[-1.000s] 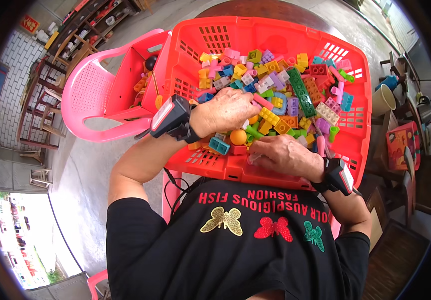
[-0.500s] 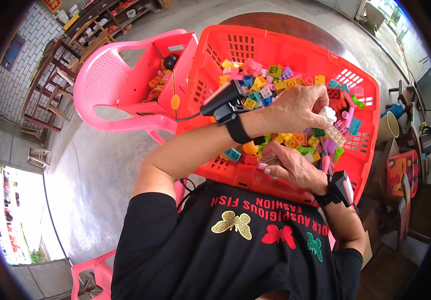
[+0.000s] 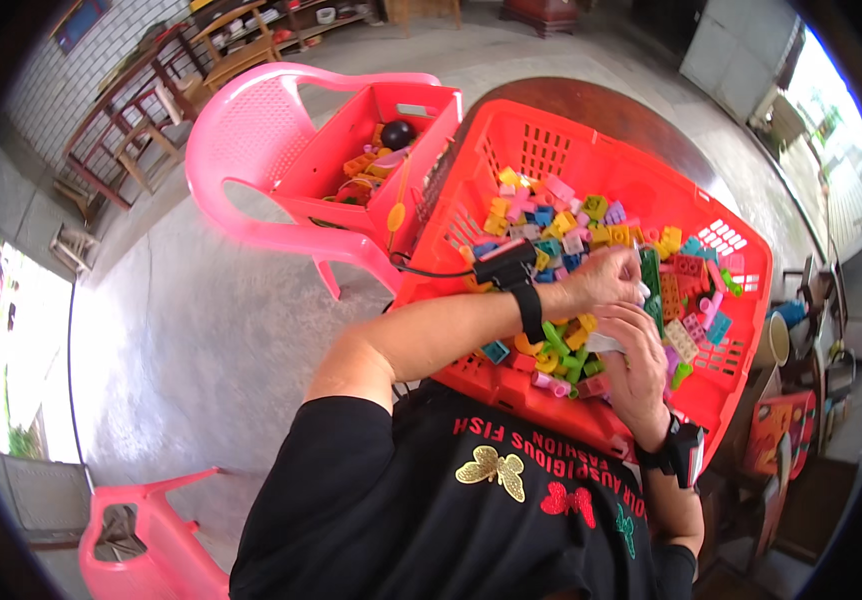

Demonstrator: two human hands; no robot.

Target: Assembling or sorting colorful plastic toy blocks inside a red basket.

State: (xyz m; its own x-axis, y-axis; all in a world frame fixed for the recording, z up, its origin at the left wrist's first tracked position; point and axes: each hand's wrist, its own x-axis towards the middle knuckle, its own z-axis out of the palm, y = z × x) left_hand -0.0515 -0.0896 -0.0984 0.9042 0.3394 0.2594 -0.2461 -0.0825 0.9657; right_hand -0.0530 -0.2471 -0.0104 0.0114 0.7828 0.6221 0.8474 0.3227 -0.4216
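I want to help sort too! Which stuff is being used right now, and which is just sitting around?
In use:
left hand
right hand
toy bricks
big red basket

Just sitting around:
small red bin on the pink chair
black ball in that bin
pink chair by the floor
paper cup

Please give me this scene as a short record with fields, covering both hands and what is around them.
Setting: concrete floor, seen from above
Basket: red basket full of mixed coloured bricks
Left hand: left hand reaches across the bricks, fingers closed on a small piece, kind not clear
Right hand: right hand rests on the bricks, touching the left
Wrists: black band on each
Beside: pink chair bearing a red bin with a few bricks and a dark ball
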